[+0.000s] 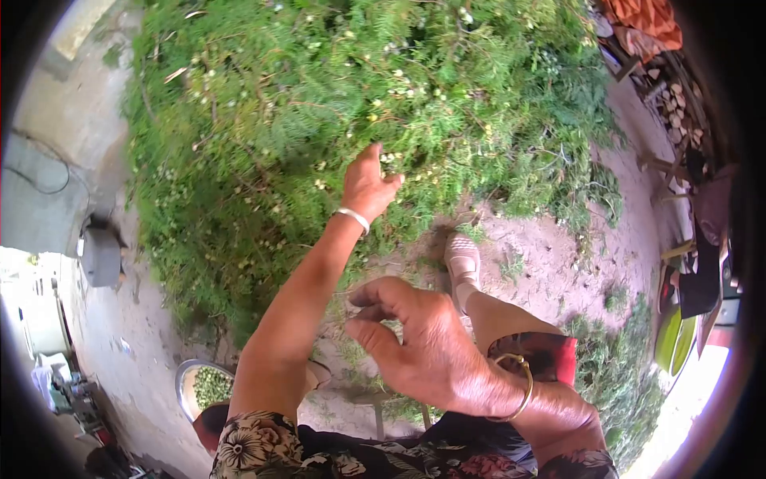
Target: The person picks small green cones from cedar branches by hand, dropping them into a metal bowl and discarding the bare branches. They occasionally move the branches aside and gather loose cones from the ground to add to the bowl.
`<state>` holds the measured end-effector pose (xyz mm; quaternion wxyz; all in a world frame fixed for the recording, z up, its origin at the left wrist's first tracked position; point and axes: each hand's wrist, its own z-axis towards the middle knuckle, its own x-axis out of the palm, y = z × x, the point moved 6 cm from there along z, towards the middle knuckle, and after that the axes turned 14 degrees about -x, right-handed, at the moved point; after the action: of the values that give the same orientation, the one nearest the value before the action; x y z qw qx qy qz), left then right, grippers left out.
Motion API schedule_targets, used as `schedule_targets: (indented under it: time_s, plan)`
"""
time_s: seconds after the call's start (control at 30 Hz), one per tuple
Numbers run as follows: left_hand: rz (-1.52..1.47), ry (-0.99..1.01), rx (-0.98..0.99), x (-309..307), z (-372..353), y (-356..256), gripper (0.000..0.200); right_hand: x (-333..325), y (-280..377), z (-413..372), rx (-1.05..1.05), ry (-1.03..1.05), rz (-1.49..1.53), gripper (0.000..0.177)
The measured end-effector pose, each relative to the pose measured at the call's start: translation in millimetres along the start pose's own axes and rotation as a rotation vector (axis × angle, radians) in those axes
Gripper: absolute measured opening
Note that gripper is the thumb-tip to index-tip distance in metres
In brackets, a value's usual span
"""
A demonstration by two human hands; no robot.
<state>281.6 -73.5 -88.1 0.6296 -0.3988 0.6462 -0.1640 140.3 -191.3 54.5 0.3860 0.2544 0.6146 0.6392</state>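
My left hand [369, 188] reaches forward over a large pile of green conifer branches [295, 104] dotted with small pale cones. Its thumb and index finger are apart, with a pale cone [388, 168] visible between or just behind them. Closer to me, my right hand [427, 339] hovers above the ground in front of my lap. Its fingers are half curled, a gap shows between thumb and fingertips, and I see nothing in it. By my left leg, a metal bowl [184, 391] holds many small green cones [212, 386].
My foot in a light shoe [463, 257] rests on the dusty ground at the pile's near edge. More cut greenery [622, 383] lies at right. A grey stool-like object [102, 255] stands at left; chopped firewood [677, 112] and an orange cloth [646, 24] are at upper right.
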Motion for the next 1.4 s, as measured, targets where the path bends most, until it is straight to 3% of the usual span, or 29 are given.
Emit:
schedule_targets:
  time_s: [0.07,0.1,0.13,0.2,0.27,0.3,0.47,0.53,0.6,0.63,0.73,0.8,0.87,0.93,0.97,1.0,1.03,1.1,1.17,1.2,1.23,1.27,1.3,1.33,1.37,1.4]
  plan:
    - [-0.045,-0.127,-0.041,21.4,24.7,-8.2,0.061,-8.6,-0.6,-2.3,0.029,-0.041,0.051,0.016]
    - [-0.143,-0.056,-0.147,32.8,42.6,-7.4,0.060,-12.7,-0.5,-3.0,0.033,-0.055,0.061,0.016]
    - [-0.294,-0.137,-0.092,50.3,64.9,2.7,0.059,-16.9,-0.8,-4.0,0.037,-0.072,0.069,0.016]
    - [-0.702,0.121,-0.359,66.1,75.9,-7.4,0.053,-23.5,-1.5,-4.7,0.023,-0.090,0.087,0.017]
    - [-0.800,0.098,-0.452,76.3,90.9,-1.8,0.044,-28.2,-2.3,-5.6,0.031,-0.099,0.102,0.017]
    - [-0.830,0.068,-0.517,78.0,93.7,2.7,0.029,-29.0,-5.2,-6.9,0.119,-0.013,0.088,0.026]
    - [-1.197,0.059,-0.562,43.6,48.6,-3.4,0.007,-40.8,-1.8,-12.2,0.084,-0.057,0.055,0.022]
    - [-1.353,0.279,-0.408,27.6,33.8,7.5,0.007,-45.1,-2.2,-12.7,0.109,-0.061,0.054,0.021]
    - [-1.266,0.263,-0.284,-1.7,1.0,5.8,0.010,-59.5,-8.9,-13.1,0.086,-0.280,-0.084,0.021]
    - [-1.181,0.258,-0.176,-19.1,-17.8,-1.6,0.014,-62.1,-17.9,-12.6,0.068,-0.278,-0.075,0.021]
    - [-1.309,0.073,-0.241,-65.1,-78.8,-24.6,0.020,-73.2,-21.4,-1.6,0.017,-0.262,-0.279,0.033]
    - [-1.308,0.095,-0.111,-87.6,-115.1,-33.0,0.020,-77.3,-28.2,-4.7,0.388,-0.577,0.257,0.046]
    - [-1.236,0.117,0.032,-103.0,-149.5,-48.6,0.014,-70.4,-21.4,-0.2,0.411,-0.472,0.317,0.051]
    - [-1.082,0.014,-0.023,-105.5,-179.0,-64.9,0.012,-57.5,-29.4,4.4,0.319,-0.550,0.586,0.038]
    - [-1.081,0.006,-0.020,-108.8,-188.4,-61.1,0.012,-51.3,-32.3,6.8,0.267,-0.470,0.699,0.028]
    - [-0.893,0.024,0.005,-110.1,-197.2,-60.8,0.014,-46.7,-36.6,7.3,0.264,-0.464,0.701,0.028]
    - [-0.705,0.042,0.028,-110.1,-203.2,-61.1,0.016,-44.0,-38.0,8.1,0.225,-0.468,0.691,0.025]
    - [-0.623,0.017,-0.033,-112.3,-209.9,-58.1,0.017,-42.8,-39.7,8.0,0.193,-0.481,0.682,0.024]
    - [-0.545,0.016,-0.095,-108.7,-207.7,-54.7,0.019,-44.0,-40.9,10.3,0.307,-0.322,0.182,0.025]
    - [-0.716,-0.007,-0.265,-107.4,-201.7,-41.9,0.017,-41.4,-37.1,7.0,0.320,-0.336,0.185,0.025]
    - [-0.880,-0.033,-0.439,-101.7,-196.7,-30.1,0.016,-44.1,-18.8,6.2,0.190,-0.367,-0.024,0.029]
    - [-0.874,-0.018,-0.446,-93.0,-188.7,-29.5,0.016,-43.1,-3.3,5.4,0.058,-0.391,-0.234,0.035]
    - [-1.035,0.099,-0.279,-79.5,-176.6,-38.1,0.017,-37.2,3.4,3.2,-0.130,-0.458,-0.381,0.045]
    - [-1.193,0.213,-0.107,-64.3,-165.6,-44.4,0.018,-32.5,2.0,0.6,-0.120,-0.460,-0.383,0.045]
    - [-1.348,0.325,0.073,-47.7,-156.6,-47.8,0.020,-27.1,12.1,-1.0,-0.310,-0.462,-0.403,0.043]
    - [-1.445,0.476,-0.036,-7.4,-137.3,-51.8,0.022,-20.3,22.1,-3.0,-0.502,-0.458,-0.422,0.042]
